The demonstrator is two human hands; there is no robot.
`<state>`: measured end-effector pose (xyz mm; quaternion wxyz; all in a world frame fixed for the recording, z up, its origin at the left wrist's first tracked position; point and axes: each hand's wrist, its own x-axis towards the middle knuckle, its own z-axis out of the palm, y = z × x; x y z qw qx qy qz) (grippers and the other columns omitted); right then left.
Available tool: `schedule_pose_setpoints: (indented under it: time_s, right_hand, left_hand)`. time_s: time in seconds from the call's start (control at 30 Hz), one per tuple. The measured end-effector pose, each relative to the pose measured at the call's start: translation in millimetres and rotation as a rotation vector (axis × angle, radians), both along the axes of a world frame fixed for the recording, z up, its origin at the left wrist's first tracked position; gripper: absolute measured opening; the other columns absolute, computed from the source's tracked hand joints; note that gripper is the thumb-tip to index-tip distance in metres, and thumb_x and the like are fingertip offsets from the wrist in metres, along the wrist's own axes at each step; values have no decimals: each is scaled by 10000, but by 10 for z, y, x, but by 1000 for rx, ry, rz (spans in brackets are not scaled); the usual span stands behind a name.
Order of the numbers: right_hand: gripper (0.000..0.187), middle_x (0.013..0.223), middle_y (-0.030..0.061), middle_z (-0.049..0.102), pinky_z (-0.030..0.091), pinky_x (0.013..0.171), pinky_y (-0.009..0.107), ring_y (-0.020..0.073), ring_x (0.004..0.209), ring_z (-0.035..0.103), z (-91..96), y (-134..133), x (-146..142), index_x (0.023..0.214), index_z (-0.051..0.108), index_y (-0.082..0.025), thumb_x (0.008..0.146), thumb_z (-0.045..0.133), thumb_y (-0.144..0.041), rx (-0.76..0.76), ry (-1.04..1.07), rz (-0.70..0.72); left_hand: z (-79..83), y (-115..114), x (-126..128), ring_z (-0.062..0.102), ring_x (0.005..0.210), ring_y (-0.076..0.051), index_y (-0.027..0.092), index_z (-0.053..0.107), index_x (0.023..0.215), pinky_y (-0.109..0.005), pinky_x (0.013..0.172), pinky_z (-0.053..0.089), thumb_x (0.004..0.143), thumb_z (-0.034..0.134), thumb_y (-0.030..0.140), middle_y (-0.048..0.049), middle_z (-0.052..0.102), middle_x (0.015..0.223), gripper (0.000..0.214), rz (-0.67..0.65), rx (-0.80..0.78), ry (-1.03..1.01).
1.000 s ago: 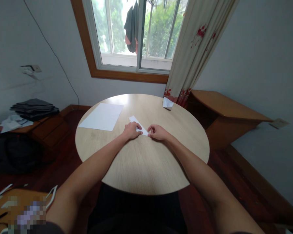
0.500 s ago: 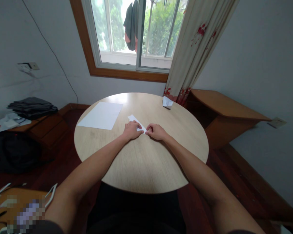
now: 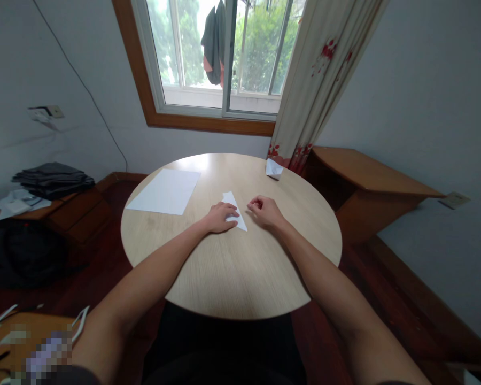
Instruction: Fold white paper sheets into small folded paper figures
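Note:
My left hand [image 3: 221, 217] lies over a small folded sheet of white paper [image 3: 241, 223] near the middle of the round table. Its fingers and thumb are apart and rest on the paper, covering part of it. The paper narrows to a point toward me on the right. Just right of the paper and apart from it, my right hand [image 3: 265, 210] is closed with curled fingers, and nothing shows in them.
On the round wooden table [image 3: 208, 272], a flat white sheet [image 3: 165, 191] lies at the back left. A folded white paper piece [image 3: 274, 168] stands at the back right edge. Beyond are a window and a curtain [image 3: 324, 69]; a brown desk [image 3: 369, 170] stands right.
My right hand has moved off the paper, to the right and slightly away from me. The folded paper has turned so its point faces more toward me, and my left hand's fingers have spread over it.

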<state>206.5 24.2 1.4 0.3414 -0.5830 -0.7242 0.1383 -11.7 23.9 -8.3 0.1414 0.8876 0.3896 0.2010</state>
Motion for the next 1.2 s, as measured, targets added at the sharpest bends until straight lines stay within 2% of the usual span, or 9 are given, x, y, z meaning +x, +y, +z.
schedule_pose_setpoints:
  time_s: [0.1, 0.2, 0.37, 0.5, 0.57, 0.73, 0.93, 1.1, 1.2]
  right_hand:
    - [198, 748, 32, 655, 403, 610, 234, 119, 641, 541, 19, 1, 22, 820, 670, -168, 814, 569, -338, 58, -18, -10]
    - [192, 896, 63, 678, 429, 686, 245, 132, 728, 574, 25, 12, 44, 854, 684, -162, 818, 568, -310, 78, -79, -3]
    - [235, 984, 106, 663, 429, 749, 263, 170, 836, 588, 5, 26, 86, 930, 699, -143, 788, 605, -306, -10, -289, -4]
    - [230, 956, 115, 665, 421, 731, 265, 183, 831, 591, -4, 6, 87, 912, 700, -149, 795, 600, -318, -47, -348, -59]
    - [243, 957, 128, 666, 419, 729, 267, 192, 831, 595, -2, -7, 77, 911, 700, -141, 784, 616, -329, -53, -359, -83]
    - [337, 933, 144, 663, 434, 733, 280, 209, 829, 607, 14, -8, 80, 983, 693, -106, 725, 686, -321, -98, -340, -95]
    - [391, 861, 89, 669, 463, 684, 269, 169, 737, 615, -8, 66, 217, 1024, 672, -96, 662, 728, -235, -247, -111, -72]
    - [393, 738, 34, 643, 464, 595, 236, 125, 620, 583, -81, 133, 296, 1004, 673, -85, 612, 685, -103, -297, 66, -35]
    - [355, 701, 14, 635, 460, 602, 227, 116, 615, 570, -96, 139, 303, 945, 699, -90, 590, 676, -89, -271, 73, -1]
  left_hand:
    - [58, -59, 5, 515, 1143, -231, 255, 707, 969, -403, 1047, 325, 776, 628, 404, -30, 621, 1215, 256, -235, -19, -42]
    - [112, -134, 47, 554, 1084, -213, 231, 722, 858, -372, 1024, 355, 769, 642, 381, -44, 658, 1150, 192, -366, -62, -93]
    - [133, -158, 66, 613, 978, -190, 198, 713, 918, -339, 929, 433, 825, 576, 353, -63, 700, 1014, 227, -358, -278, -259]
    - [109, -93, -11, 580, 1094, -223, 207, 709, 970, -379, 996, 399, 707, 723, 369, -77, 651, 1163, 309, -379, -430, -299]
    - [95, -69, -42, 552, 1147, -236, 220, 715, 975, -391, 1028, 372, 642, 782, 358, -83, 614, 1233, 367, -425, -447, -270]
    - [80, -73, -40, 506, 1204, -241, 260, 701, 1041, -399, 1071, 319, 622, 804, 376, -82, 567, 1300, 446, -483, -298, -159]
    - [111, -117, -38, 397, 1309, -257, 291, 642, 1140, -428, 1111, 231, 605, 808, 451, -77, 471, 1407, 583, -381, -160, -10]
    - [152, -174, -11, 434, 1282, -261, 280, 637, 1116, -429, 1090, 258, 698, 727, 491, -80, 503, 1377, 477, -366, -81, 23]
    - [171, -232, 60, 430, 1285, -265, 245, 631, 1100, -432, 1078, 277, 760, 664, 495, -101, 510, 1366, 423, -347, 2, 30]
